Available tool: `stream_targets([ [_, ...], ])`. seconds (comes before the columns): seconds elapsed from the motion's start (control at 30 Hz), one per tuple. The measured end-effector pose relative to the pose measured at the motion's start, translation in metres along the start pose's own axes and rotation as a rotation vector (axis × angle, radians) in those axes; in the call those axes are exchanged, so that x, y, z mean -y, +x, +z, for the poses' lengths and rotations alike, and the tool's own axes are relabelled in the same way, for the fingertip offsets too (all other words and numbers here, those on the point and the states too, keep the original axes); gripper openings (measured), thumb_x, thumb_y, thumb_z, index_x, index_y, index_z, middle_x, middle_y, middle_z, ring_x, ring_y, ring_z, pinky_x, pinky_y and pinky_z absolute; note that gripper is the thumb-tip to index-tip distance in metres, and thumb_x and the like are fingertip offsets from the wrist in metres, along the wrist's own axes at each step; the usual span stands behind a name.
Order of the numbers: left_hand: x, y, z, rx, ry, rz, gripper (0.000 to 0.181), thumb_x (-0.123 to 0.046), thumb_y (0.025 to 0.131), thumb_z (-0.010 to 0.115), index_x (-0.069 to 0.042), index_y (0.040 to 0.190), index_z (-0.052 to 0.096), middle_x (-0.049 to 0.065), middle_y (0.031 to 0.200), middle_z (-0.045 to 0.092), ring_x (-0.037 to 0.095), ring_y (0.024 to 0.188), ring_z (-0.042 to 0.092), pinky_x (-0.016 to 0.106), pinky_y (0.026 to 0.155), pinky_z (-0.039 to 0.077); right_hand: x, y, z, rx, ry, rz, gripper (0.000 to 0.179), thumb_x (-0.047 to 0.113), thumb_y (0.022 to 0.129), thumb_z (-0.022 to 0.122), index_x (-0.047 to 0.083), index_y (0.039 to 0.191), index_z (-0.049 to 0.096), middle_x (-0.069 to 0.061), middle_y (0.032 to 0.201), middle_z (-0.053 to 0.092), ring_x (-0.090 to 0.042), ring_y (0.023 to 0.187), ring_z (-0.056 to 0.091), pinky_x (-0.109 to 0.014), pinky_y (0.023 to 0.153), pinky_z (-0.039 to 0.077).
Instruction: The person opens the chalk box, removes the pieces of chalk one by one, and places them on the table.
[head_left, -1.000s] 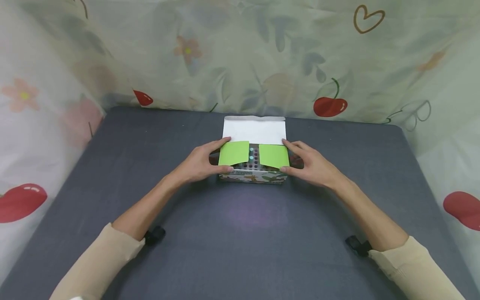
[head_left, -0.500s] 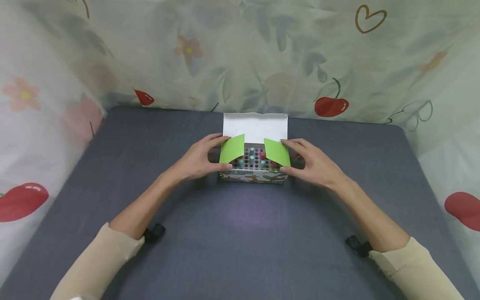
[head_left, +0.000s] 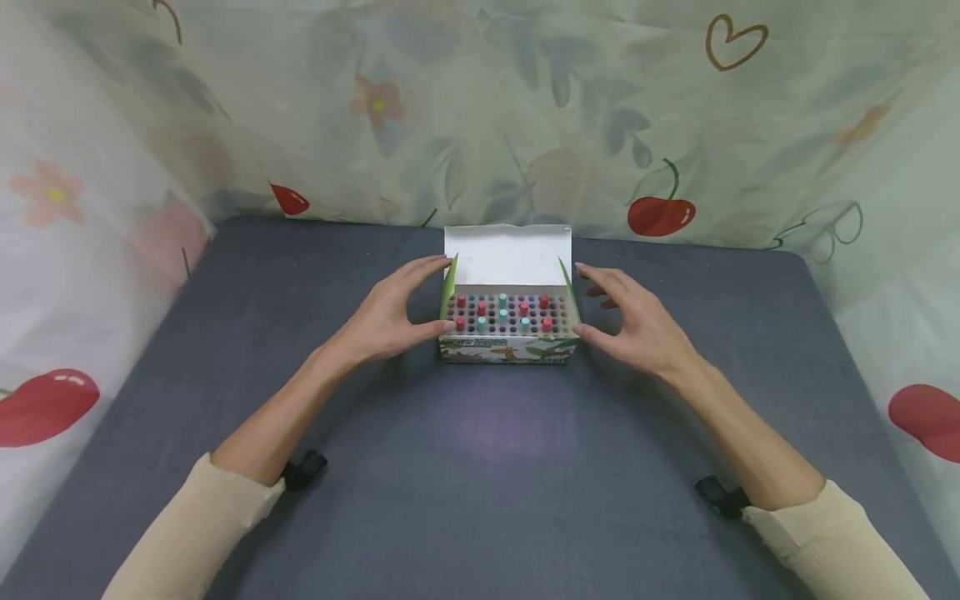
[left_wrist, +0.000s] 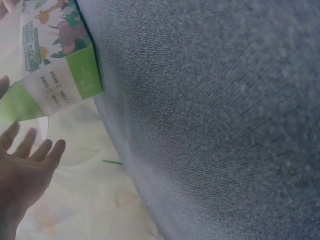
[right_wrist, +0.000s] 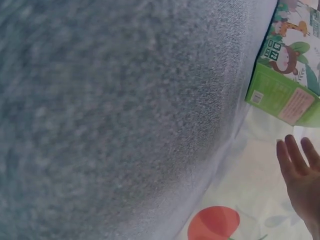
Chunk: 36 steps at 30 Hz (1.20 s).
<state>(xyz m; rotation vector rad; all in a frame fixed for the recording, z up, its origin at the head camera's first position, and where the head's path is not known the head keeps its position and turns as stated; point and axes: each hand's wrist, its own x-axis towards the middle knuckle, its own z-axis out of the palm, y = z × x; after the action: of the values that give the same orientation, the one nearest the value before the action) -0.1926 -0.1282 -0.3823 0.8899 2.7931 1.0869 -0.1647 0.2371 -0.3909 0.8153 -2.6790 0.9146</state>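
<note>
A small cardboard box (head_left: 506, 352) with cartoon animals on its front stands toward the far side of the table. Its white lid (head_left: 512, 254) is folded back, and the left green flap (head_left: 450, 281) and right green flap (head_left: 567, 279) stand nearly upright. Inside, several red pegs (head_left: 544, 301) and teal pegs (head_left: 502, 314) rise from rows of round holes. My left hand (head_left: 392, 313) is at the box's left side, thumb by the front corner and fingertips at the flap. Straight-fingered, my right hand (head_left: 636, 320) is beside the right side, thumb near the front corner.
A dark grey cloth covers the table (head_left: 510, 483). Behind and beside it hangs a pale curtain (head_left: 465, 108) printed with flowers and cherries. Each wrist wears a black camera, one at the left wrist (head_left: 303, 471) and one at the right wrist (head_left: 722, 497).
Both green flaps have swung up and outward from over the box's inside, uncovering the rows of holes and pegs. My right hand's fingers have come away from the right flap.
</note>
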Motion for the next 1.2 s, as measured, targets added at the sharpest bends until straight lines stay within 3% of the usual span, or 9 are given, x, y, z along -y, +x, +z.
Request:
stream_targets([
  [0.23, 0.0, 0.0, -0.003, -0.013, -0.109, 0.104, 0.088, -0.013, 0.085, 0.079, -0.016, 0.157, 0.029, 0.01, 0.151, 0.045, 0.025, 0.136, 0.045, 0.042, 0.106, 0.042, -0.001, 0.004, 0.0, 0.035, 0.143, -0.049, 0.093, 0.006, 0.082, 0.08, 0.018, 0.159, 0.027, -0.013, 0.149, 0.045, -0.032, 0.123, 0.056, -0.048, 0.092, 0.051],
  [0.43, 0.0, 0.003, -0.005, 0.016, -0.21, 0.105, 0.088, -0.005, 0.085, 0.078, -0.013, 0.157, 0.03, 0.012, 0.151, 0.044, 0.032, 0.134, 0.048, 0.043, 0.102, 0.046, 0.0, 0.005, -0.004, 0.087, 0.237, -0.004, 0.093, 0.004, 0.083, 0.078, 0.018, 0.159, 0.026, -0.012, 0.15, 0.045, -0.035, 0.127, 0.053, -0.053, 0.095, 0.049],
  [0.67, 0.0, 0.006, -0.004, 0.034, -0.303, 0.066, 0.088, 0.005, 0.084, 0.075, -0.011, 0.157, 0.029, 0.016, 0.153, 0.04, 0.031, 0.138, 0.044, 0.042, 0.101, 0.047, 0.009, 0.013, -0.003, 0.144, 0.138, 0.018, 0.1, 0.017, 0.08, 0.085, 0.015, 0.159, 0.025, -0.008, 0.149, 0.047, -0.03, 0.126, 0.051, -0.049, 0.097, 0.046],
  [0.87, -0.004, 0.009, -0.006, 0.021, -0.316, 0.06, 0.083, 0.007, 0.086, 0.072, -0.005, 0.156, 0.029, 0.021, 0.153, 0.037, 0.038, 0.136, 0.044, 0.048, 0.101, 0.046, 0.013, 0.021, 0.0, 0.139, 0.038, 0.033, 0.099, 0.028, 0.079, 0.085, 0.018, 0.159, 0.027, -0.01, 0.138, 0.056, -0.029, 0.123, 0.05, -0.051, 0.098, 0.041],
  [1.07, -0.004, 0.006, -0.016, -0.034, -0.253, 0.089, 0.08, -0.001, 0.087, 0.074, -0.018, 0.155, 0.036, 0.012, 0.15, 0.044, 0.03, 0.129, 0.053, 0.041, 0.1, 0.048, 0.01, 0.018, -0.003, 0.123, 0.121, -0.006, 0.096, 0.018, 0.081, 0.084, 0.018, 0.159, 0.027, -0.013, 0.133, 0.054, -0.029, 0.121, 0.053, -0.052, 0.1, 0.043],
  [1.2, -0.003, 0.004, -0.02, -0.053, -0.211, 0.096, 0.076, -0.002, 0.087, 0.074, -0.02, 0.153, 0.04, 0.007, 0.148, 0.045, 0.025, 0.129, 0.052, 0.042, 0.101, 0.047, 0.008, 0.016, -0.007, 0.103, 0.156, -0.064, 0.092, 0.011, 0.081, 0.083, 0.015, 0.157, 0.032, -0.013, 0.136, 0.052, -0.027, 0.121, 0.053, -0.051, 0.097, 0.046],
])
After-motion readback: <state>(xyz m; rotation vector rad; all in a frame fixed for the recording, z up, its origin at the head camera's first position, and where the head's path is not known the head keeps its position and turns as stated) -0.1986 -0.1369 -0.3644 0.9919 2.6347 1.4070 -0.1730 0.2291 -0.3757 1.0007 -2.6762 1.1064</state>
